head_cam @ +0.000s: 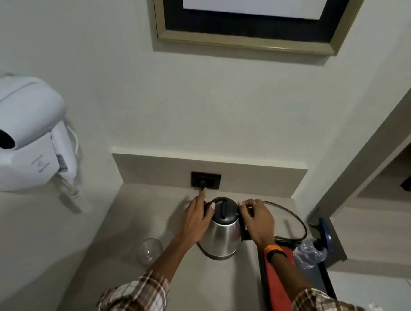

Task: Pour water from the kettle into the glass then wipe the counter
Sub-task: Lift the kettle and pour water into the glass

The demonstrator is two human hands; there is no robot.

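Note:
A steel kettle [221, 235] with a black lid stands on the beige counter [128, 222], its cord running to a wall socket [205, 180]. My left hand [195, 219] rests against the kettle's left side, thumb on the lid's edge. My right hand [258, 221] grips the black handle on the kettle's right side. A clear empty glass [149, 250] stands upright on the counter, to the left of the kettle and nearer to me. A red cloth-like thing [277, 289] lies on a black tray [322, 273] under my right forearm.
A plastic water bottle [310, 254] lies on the tray at the right. The black cord [297, 218] loops behind the kettle. A white wall-mounted hair dryer [25, 134] hangs at the left. A framed picture [251, 21] hangs above.

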